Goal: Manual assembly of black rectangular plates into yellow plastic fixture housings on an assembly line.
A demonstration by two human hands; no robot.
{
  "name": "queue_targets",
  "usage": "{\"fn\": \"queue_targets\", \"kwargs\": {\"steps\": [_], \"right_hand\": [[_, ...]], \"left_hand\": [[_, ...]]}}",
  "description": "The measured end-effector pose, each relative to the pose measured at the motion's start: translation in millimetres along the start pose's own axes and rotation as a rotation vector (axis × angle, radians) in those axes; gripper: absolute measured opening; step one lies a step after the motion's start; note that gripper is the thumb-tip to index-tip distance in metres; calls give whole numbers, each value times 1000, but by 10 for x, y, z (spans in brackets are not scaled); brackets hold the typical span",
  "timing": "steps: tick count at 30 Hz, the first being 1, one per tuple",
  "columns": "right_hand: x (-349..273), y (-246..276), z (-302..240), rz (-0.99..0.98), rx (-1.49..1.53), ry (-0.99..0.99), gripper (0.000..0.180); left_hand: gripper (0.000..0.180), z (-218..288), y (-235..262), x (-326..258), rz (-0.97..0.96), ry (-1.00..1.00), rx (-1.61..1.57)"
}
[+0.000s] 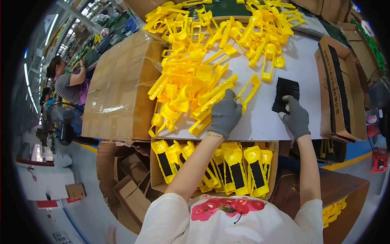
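Note:
My left hand (225,116), in a grey glove, is closed with its fingertips at the near end of a yellow plastic frame (249,92) with a long open slot. To its left lies a heap of similar yellow plastic parts (191,83), almost touching the glove. My right hand (295,118), also gloved in grey, pinches the lower edge of a black stack of flat strips (287,90) against the white tabletop (266,118). How many strips make up the stack I cannot tell.
Below the table's front edge, an open carton (158,181) holds several yellow parts with black strips on them. A big taped box (118,85) borders the left side. At right stands a narrow carton (331,81) with black strips inside. Another person (71,83) works far left.

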State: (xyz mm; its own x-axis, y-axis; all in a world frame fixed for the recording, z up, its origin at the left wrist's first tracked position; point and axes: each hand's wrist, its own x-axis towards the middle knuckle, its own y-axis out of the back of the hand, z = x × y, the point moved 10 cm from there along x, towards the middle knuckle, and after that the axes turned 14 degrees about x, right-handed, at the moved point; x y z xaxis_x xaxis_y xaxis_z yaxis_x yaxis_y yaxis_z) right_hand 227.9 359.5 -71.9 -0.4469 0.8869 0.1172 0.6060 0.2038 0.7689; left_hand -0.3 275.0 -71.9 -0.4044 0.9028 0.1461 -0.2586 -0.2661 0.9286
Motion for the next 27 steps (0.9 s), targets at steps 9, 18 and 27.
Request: {"fn": "queue_targets", "kwargs": {"steps": [9,18,27], "right_hand": [[-255,530,-207,299,622,-27,27],[-1005,-64,-906,-146,1248,-434,12],[-1003,-186,-990,-222,734,-54,21]], "left_hand": [[35,-473,332,-494,-187,369,-1218],[39,-253,265,-1226,-525,417,-1262],[29,-227,170,-1356,-577,394,-1328]]}}
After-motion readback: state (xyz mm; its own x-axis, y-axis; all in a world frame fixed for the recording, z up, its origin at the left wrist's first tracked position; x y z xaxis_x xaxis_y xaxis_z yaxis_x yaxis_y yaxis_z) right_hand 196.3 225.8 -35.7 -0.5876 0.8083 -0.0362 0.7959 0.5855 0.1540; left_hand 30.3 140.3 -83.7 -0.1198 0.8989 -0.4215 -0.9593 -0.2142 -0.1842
